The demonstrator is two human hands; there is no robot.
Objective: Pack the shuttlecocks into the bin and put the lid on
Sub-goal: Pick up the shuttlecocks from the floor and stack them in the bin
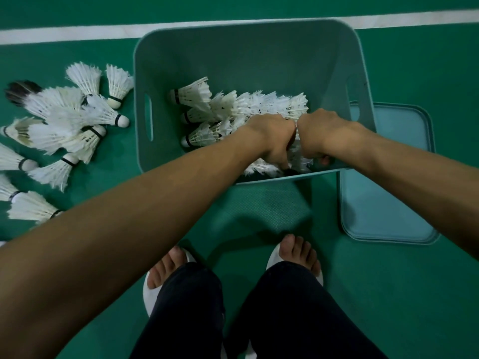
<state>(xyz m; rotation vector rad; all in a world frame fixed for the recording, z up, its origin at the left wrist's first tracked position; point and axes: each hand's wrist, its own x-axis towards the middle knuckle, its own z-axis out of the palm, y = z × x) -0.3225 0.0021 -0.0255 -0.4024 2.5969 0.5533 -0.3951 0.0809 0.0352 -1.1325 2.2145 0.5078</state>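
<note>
The shuttlecocks (233,110) already packed lie on their sides in a nested clump along the near right part of the bin (233,53), cork heads pointing left. Your left hand (274,141) and right hand (320,136) sit knuckle to knuckle over that clump. Each grip is closed, fingers curled down into the feathers around a bunch of them, though how many each one holds is hidden.

By my reading you are roughly halfway. The far half of the bin shows bare bottom, so there is room. The loose shuttlecocks (64,120) are heaped on the floor (388,294) just left of the bin and still need to go in. The lid (383,193) lies flat on the floor against the bin's right side, not yet fitted.

The shuttlecocks are white feather skirts, frayed at the tips, on rounded cork bases banded in black. One in the loose heap has dark feathers (20,92).

The bin is matte teal plastic, rectangular with rounded corners, sloping walls and a handle slot (148,117) in its left wall. The lid matches it, flat with a raised rim.

The floor is green textured court matting with a white line (77,33) behind the bin.
</note>
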